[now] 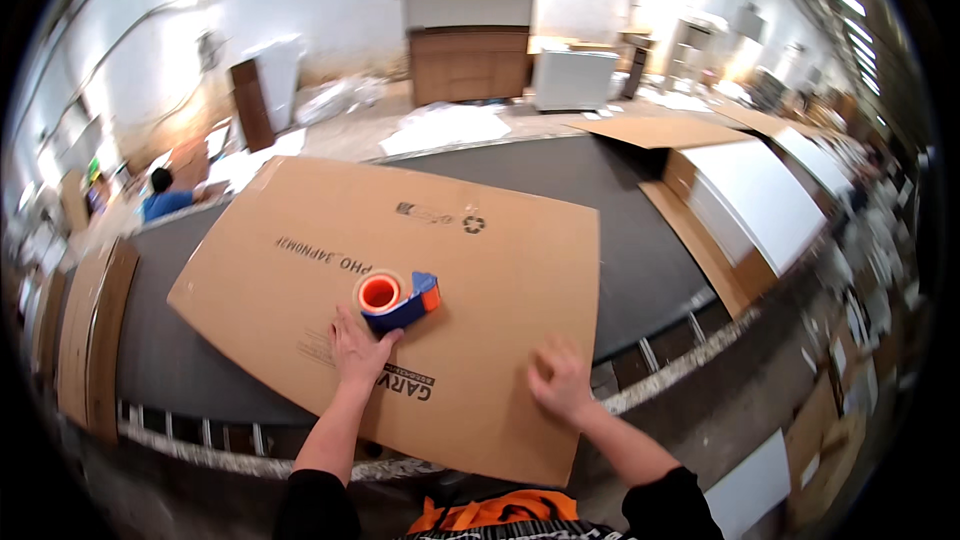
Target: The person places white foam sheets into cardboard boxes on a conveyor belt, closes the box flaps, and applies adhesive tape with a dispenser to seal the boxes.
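Observation:
A large flat brown cardboard box lies at a slant in front of me, with dark printing on its top. On it rests a tape dispenser with a blue body, orange parts and a roll of tape. My left hand lies on the box just on the near side of the dispenser, fingers spread, its thumb close to the blue body. Over the box's right part is my right hand, its fingers bent and blurred; whether it touches the cardboard is unclear. I see nothing held in either hand.
A dark conveyor belt runs beneath the box. To the right, an opened carton holds white panels. Taped brown cartons stand at the left. A person in blue is beyond the belt at far left.

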`<state>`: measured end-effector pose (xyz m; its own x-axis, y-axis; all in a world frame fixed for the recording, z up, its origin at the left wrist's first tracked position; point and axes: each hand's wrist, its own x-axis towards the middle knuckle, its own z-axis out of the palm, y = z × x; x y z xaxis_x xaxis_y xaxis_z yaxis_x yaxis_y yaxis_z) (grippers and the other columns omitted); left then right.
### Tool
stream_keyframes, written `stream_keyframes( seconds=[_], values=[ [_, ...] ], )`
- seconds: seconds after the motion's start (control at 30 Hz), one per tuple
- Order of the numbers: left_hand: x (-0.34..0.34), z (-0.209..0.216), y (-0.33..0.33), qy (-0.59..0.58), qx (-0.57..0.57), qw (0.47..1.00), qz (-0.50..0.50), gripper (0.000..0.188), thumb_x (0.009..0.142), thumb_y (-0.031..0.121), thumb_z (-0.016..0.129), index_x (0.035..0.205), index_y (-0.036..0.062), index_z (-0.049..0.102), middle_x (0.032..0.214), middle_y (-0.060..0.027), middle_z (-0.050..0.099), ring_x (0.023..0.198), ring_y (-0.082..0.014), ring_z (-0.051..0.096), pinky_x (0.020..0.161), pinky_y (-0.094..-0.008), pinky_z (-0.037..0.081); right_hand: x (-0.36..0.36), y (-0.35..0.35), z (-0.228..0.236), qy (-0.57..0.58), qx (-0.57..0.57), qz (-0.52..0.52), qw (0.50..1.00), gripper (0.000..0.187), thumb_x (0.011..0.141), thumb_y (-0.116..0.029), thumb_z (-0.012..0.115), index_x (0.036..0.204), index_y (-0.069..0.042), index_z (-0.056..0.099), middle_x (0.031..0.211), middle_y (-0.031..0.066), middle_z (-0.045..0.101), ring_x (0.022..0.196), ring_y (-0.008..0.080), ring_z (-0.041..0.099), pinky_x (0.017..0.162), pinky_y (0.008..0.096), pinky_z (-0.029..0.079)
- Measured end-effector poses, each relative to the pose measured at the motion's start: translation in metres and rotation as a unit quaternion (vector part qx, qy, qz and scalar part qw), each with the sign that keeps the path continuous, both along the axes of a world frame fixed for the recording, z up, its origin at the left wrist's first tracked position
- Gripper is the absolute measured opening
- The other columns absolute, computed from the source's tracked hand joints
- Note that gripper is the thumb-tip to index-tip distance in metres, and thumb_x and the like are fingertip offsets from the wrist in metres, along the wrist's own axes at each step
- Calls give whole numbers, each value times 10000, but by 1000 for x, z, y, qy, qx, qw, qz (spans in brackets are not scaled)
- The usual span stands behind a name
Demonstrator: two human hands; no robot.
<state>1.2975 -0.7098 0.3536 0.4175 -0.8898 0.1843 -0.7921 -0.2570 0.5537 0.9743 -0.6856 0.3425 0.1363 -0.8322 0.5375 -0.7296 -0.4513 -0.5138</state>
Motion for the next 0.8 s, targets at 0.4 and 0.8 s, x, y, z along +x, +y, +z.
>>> stream_keyframes(
  seconds=[0.4, 0.8],
  values=[
    [-81, -20, 71, -173, 172, 967, 68, 790, 964, 537, 335, 1466, -63, 221, 1535, -270, 190, 1432, -471, 100, 1170, -537, 76, -66, -373, -46, 189, 253, -83, 945, 563, 963, -504, 345, 1233, -67, 576, 1214, 229, 601, 1138, 397, 553, 961, 485, 421],
    [-9, -47, 99, -156, 43, 986, 28, 758, 906, 560, 473, 1427, 18, 371, 1488, -217, 339, 1411, -407, 241, 1175, -471, 164, -90, -313, -69, 181, 146, -42, 972, 519, 983, -449, 354, 1129, -8, 587, 1067, 262, 625, 1011, 453, 570, 871, 510, 451]
  ],
)
